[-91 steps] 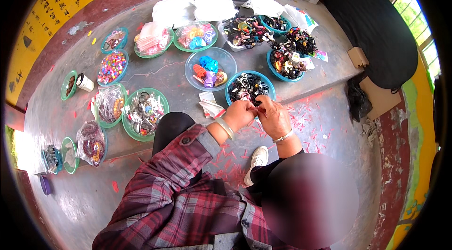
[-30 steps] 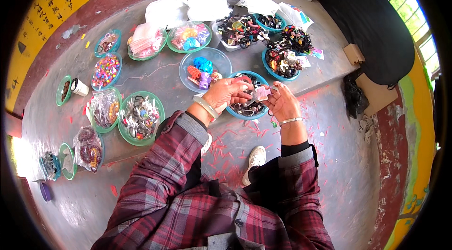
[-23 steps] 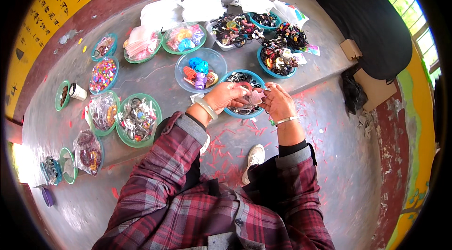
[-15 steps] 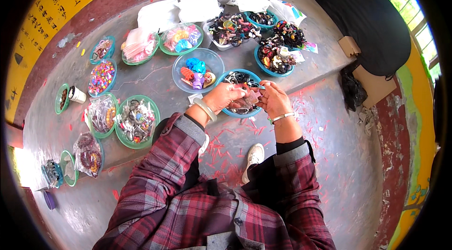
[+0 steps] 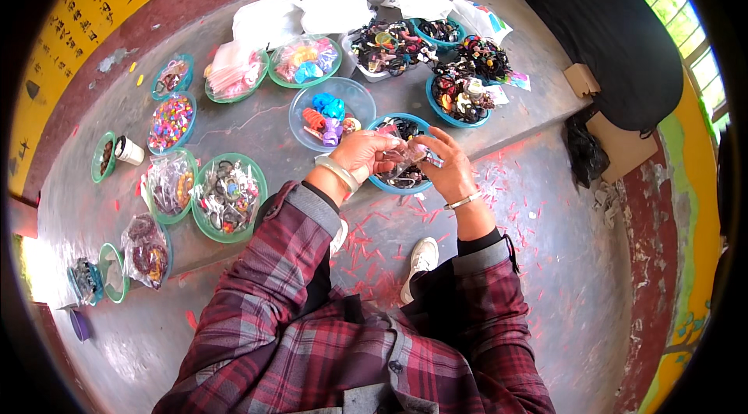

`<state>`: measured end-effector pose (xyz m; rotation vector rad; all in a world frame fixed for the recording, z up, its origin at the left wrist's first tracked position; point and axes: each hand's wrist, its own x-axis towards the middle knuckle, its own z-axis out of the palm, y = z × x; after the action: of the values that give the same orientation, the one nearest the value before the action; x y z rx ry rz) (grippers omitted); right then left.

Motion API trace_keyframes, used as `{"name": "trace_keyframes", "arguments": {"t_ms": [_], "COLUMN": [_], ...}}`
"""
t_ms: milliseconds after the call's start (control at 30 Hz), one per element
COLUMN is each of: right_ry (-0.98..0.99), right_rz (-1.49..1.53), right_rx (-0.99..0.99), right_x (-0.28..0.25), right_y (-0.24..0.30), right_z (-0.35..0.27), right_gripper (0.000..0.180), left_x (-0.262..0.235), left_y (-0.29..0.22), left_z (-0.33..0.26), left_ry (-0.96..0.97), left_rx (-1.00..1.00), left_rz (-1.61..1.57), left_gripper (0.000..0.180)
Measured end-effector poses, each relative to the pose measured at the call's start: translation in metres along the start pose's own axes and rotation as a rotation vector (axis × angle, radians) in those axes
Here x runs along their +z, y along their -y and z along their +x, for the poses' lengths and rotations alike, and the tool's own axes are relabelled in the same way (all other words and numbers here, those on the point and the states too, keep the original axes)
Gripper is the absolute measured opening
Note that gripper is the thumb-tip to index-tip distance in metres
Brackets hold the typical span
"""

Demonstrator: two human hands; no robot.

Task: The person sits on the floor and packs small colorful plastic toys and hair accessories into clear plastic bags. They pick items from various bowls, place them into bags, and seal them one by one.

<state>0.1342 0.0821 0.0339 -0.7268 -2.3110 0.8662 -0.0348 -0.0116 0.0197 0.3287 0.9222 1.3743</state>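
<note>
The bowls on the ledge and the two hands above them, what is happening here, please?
A person in a plaid shirt holds a small clear packet between the left hand and the right hand, just over a blue bowl of dark trinkets. Many more bowls of colourful small items stand on the grey ledge, among them a clear bowl with blue and orange pieces.

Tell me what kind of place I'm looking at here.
Probably an informal workspace for sorting or packing small accessories, set on a concrete floor. Many bowls of colourful trinkets and bagged pieces sit on a low ledge, and both hands work over a teal bowl.
</note>
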Motion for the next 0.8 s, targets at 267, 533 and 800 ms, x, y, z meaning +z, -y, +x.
{"name": "trace_keyframes", "arguments": {"t_ms": [267,533,800], "right_ry": [-0.052,-0.124,-0.053], "right_rz": [0.050,0.790,1.194], "right_rx": [-0.066,0.368,0.713], "right_x": [0.002,0.004,-0.010], "right_y": [0.001,-0.023,-0.021], "right_z": [0.001,0.009,0.011], "right_gripper": [0.018,0.014,0.016], "left_x": [0.000,0.002,0.003], "left_y": [-0.003,-0.007,-0.004], "left_z": [-0.003,-0.004,-0.005], "left_ry": [0.051,0.015,-0.009], "left_rx": [-0.022,0.044,0.047], "left_rz": [-0.046,0.011,0.154], "left_gripper": [0.020,0.024,0.027]}}
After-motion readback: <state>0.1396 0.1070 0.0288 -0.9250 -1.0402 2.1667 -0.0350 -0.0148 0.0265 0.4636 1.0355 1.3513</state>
